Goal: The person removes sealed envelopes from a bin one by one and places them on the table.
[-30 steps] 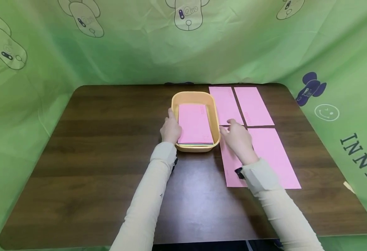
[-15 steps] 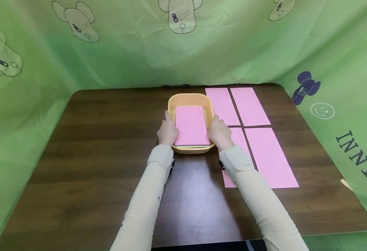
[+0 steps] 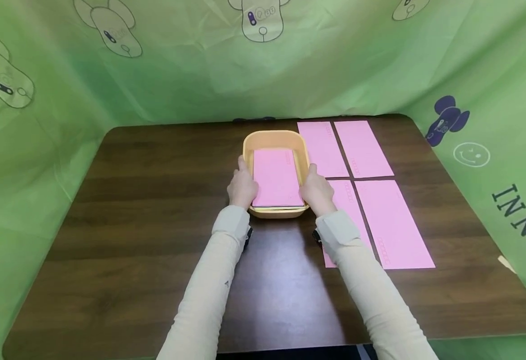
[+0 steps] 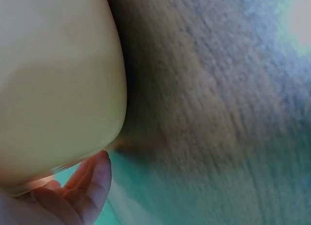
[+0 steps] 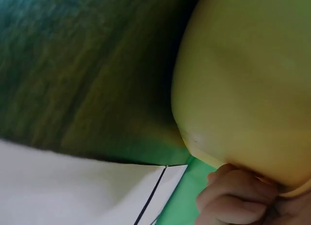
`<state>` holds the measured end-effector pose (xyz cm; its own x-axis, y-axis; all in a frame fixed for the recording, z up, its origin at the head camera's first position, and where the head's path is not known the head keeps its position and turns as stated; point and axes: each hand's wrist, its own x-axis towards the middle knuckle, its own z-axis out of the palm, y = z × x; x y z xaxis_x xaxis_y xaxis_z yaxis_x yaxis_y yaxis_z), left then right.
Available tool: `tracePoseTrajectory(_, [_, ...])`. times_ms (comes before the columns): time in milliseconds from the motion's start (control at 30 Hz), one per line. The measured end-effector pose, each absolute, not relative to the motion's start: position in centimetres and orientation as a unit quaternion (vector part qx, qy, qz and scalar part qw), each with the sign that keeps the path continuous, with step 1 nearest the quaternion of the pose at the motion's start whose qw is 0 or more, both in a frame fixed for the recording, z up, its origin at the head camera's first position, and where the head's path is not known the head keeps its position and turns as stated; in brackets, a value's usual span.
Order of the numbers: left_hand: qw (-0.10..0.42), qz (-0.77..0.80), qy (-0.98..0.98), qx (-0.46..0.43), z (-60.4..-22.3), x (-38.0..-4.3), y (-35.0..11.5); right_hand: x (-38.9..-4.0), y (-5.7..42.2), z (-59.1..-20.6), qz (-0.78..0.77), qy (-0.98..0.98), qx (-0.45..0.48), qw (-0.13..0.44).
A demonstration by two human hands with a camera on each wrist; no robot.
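A pale orange plastic bin [image 3: 277, 214] stands on the table, holding a stack topped by a pink envelope [image 3: 275, 176]. Below that top one, edges of other colours show at the stack's near side. My left hand [image 3: 242, 188] grips the bin's left side, thumb toward the inside. On the opposite side, my right hand [image 3: 317, 191] holds the right rim. Fingers [image 4: 97, 181] touch the outer wall in the left wrist view. Curled fingers [image 5: 233, 198] press against the yellowish wall in the right wrist view.
Several pink envelopes lie flat in two rows right of the bin, such as the near right one [image 3: 393, 225] and the far right one [image 3: 363, 150]. The brown wooden table [image 3: 132, 240] extends left and forward. A printed green cloth [image 3: 191, 75] encloses it.
My right hand has moved left from above the pink envelopes onto the bin's right rim and now grips it. The left hand stays on the left side; the bin stands about where it was.
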<state>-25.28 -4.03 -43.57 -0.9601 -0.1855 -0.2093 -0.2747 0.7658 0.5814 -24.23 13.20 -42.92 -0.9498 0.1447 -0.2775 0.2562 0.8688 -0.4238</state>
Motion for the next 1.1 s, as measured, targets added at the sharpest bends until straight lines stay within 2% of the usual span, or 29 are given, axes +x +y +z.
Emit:
tracePoseTrajectory(300, [0.086,0.330,0.931,-0.131,-43.4,-25.6,-3.7,-24.2,13.2,-43.2,-0.265,0.949,0.127,0.117])
tracePoseTrajectory(600, [0.070,0.388,0.905,-0.156,-43.8,-25.5,-4.1,-24.4,13.0,-43.5,-0.289,0.941,0.140,0.105])
tracePoseTrajectory(900, [0.012,0.454,0.875,-0.169,-44.1,-25.1,-4.5,-24.4,12.6,-43.3,-0.287,0.941,0.144,0.107])
tracePoseTrajectory(1100, [-0.055,0.453,0.878,-0.145,-43.8,-24.5,-4.4,-24.1,12.6,-43.2,-0.290,0.941,0.141,0.101])
